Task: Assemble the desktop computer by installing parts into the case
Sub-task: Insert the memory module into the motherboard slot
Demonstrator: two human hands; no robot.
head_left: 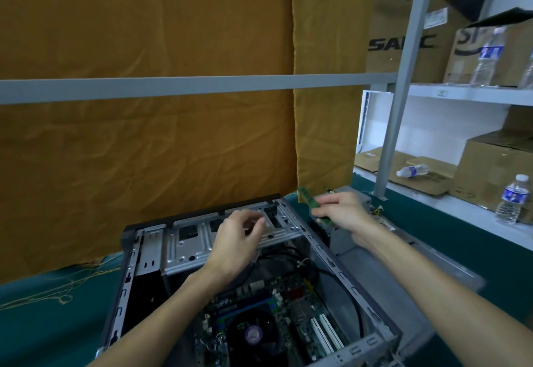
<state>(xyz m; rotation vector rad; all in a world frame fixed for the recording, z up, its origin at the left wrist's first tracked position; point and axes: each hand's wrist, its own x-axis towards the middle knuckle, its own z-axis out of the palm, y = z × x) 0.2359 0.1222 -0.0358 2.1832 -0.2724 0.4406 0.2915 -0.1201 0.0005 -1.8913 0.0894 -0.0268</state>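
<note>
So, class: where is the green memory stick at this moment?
In the head view, the green memory stick is pinched in the right hand, held above the table just beyond the open case's far right corner, in front of the orange curtain.

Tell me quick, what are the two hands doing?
Left hand: open, fingers loosely curled over the case, holding nothing.
Right hand: pinching the green memory stick.

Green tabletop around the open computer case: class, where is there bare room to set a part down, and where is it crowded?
Bare green cloth lies left of the grey metal computer case, crossed only by loose yellow threads. Right of the case it is crowded: a grey metal panel lies there, and the right hand holds a green memory stick above it.
</note>
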